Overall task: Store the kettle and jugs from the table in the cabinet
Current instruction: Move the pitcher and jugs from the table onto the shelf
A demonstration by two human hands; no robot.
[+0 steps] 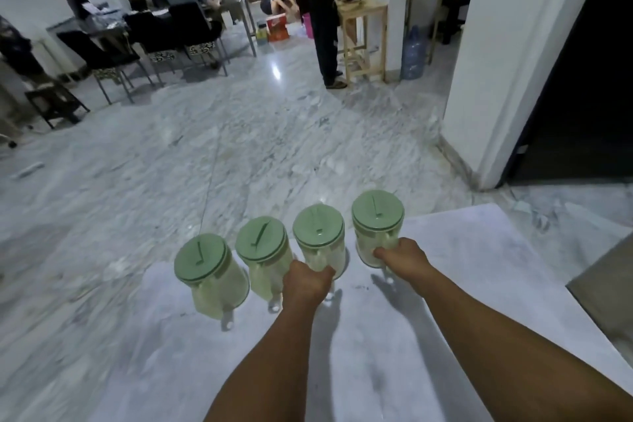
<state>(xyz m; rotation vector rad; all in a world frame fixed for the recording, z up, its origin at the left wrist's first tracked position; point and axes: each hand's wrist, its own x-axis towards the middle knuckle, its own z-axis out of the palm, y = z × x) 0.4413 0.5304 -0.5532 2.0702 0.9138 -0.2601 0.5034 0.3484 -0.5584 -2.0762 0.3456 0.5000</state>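
Several clear jugs with green lids stand in a row along the far edge of a white marble table (462, 250). My left hand (306, 283) is closed around the handle of the third jug from the left (320, 233). My right hand (404, 255) grips the handle of the rightmost jug (376, 216). The leftmost jug (205, 260) and the second jug (262, 243) stand untouched to the left of my hands. No kettle or cabinet shows.
Beyond the table lies a marble floor (239, 130). A white pillar (513, 62) and a dark doorway stand at right. A person (323, 10) stands by a wooden stool (363, 34); others sit at a far table with black chairs (113, 58).
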